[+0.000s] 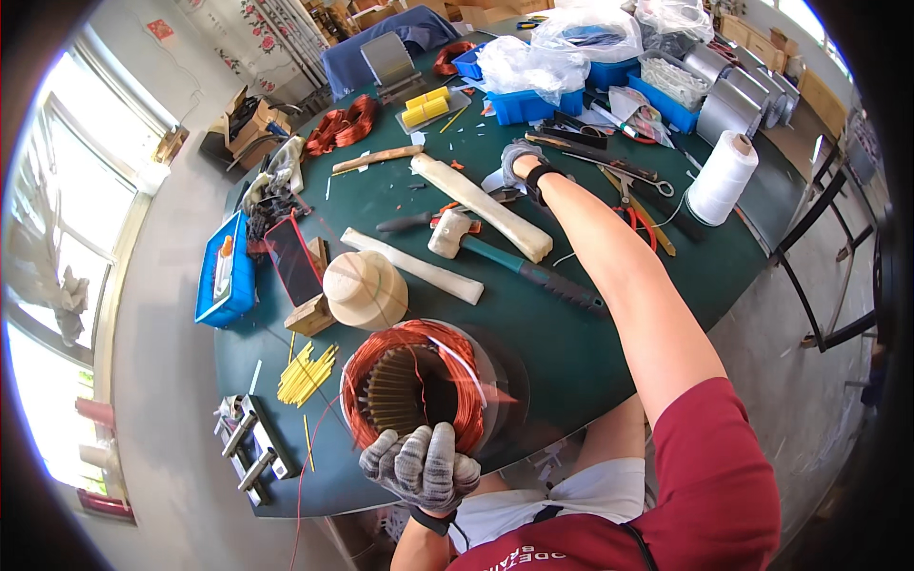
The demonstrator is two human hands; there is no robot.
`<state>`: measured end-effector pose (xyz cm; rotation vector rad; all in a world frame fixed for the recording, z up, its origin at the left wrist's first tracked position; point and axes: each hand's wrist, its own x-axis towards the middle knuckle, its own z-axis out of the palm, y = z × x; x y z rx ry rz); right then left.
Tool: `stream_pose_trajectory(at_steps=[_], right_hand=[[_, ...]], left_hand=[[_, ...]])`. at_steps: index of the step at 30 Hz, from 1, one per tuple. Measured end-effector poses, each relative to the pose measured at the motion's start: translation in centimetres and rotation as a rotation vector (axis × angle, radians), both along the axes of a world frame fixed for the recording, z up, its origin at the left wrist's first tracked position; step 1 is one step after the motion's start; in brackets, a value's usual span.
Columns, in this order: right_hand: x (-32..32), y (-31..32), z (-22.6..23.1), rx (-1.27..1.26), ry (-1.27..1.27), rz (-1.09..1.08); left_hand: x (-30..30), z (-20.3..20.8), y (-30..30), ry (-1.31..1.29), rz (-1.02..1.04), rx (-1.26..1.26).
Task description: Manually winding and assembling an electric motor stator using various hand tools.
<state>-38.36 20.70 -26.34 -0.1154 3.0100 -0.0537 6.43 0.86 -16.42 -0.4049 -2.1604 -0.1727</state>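
Observation:
Near the table's front edge stands a motor stator (390, 388), a ring with orange-red copper windings (467, 409) around its open bore. My left hand (421, 466), in a grey striped glove, has its fingers curled over the stator's near rim. Stretched far across the table, my gloved right hand (521, 160) is beside a black-handled tool (571, 145) and a white scrap. Its fingers are too small and hidden to show whether they hold anything. A mallet (514, 259) with a pale head and a green-black handle lies between the stator and my right hand.
Around lie pale wooden bars (481, 205), a cream round block (365, 288), a propped phone (293, 261), yellow sticks (307, 373) and a metal fixture (253, 449). Beyond are copper coils (343, 126) and blue bins (533, 107). A white thread spool (723, 179) stands right.

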Motion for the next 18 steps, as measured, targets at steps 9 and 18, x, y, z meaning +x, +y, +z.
stream_pose_trajectory(at_steps=[9,18], right_hand=[[5.9,11.1,3.4,-0.567,0.127,-0.195],[25.7,8.6,7.3,-0.865,-0.286,0.281]], left_hand=[[-0.8,0.0,1.0,0.058,-0.093,0.042],[-1.1,-0.2,0.7,0.103,-0.101,0.046]])
